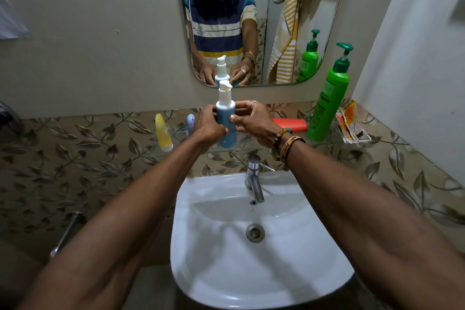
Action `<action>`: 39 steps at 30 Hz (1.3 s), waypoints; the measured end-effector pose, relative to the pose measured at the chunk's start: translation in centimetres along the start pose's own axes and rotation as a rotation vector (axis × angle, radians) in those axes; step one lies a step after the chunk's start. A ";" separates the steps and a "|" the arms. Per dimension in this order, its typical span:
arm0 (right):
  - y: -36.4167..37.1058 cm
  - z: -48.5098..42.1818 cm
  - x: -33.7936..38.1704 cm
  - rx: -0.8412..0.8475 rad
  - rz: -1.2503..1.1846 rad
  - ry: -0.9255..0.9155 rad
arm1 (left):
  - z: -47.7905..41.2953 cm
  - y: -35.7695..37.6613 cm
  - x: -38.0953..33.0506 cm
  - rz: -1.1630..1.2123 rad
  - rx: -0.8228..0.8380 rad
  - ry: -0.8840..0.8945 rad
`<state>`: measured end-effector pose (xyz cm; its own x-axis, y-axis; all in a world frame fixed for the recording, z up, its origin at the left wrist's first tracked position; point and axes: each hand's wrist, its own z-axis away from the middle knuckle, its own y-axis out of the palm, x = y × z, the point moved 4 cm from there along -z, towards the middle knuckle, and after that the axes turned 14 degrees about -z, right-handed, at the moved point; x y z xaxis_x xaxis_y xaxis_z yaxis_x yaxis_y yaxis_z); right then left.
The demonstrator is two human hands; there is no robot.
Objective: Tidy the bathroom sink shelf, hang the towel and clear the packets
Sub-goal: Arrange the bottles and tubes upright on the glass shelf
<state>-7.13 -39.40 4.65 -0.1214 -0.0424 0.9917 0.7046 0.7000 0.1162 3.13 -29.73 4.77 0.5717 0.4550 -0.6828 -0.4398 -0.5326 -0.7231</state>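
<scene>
The left grip (210, 126) and right grip (254, 121) were both curled round the blue pump bottle (226, 121), held upright at the middle of the glass shelf (319, 144). I'd have seated it flat, back from the edge, before letting go; packets (351, 123) lay at the right end.

A home bathroom is shown. A white sink (251, 272) is fixed to the wall, and a steel tap (255, 180) is set at its back. A mirror (276, 15) is hung above. Between them a glass shelf (329, 143) is fitted, and wash things are kept on it: a green bottle (327, 106) with a pump, a yellow bottle (163, 132) stood on its cap, and torn packets (351, 121). A striped towel (289, 33) is seen in the mirror. The wall is covered with leaf tiles (75, 158).
</scene>
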 end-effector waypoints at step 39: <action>-0.5 -0.1 0.2 0.028 0.070 0.011 | -0.2 0.2 -0.7 -0.069 0.027 -0.053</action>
<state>-7.47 -39.83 4.83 -0.0646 -0.0005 0.9979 0.6911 0.7213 0.0451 2.73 -30.30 5.12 0.5646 0.5272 -0.6351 -0.4193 -0.4796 -0.7709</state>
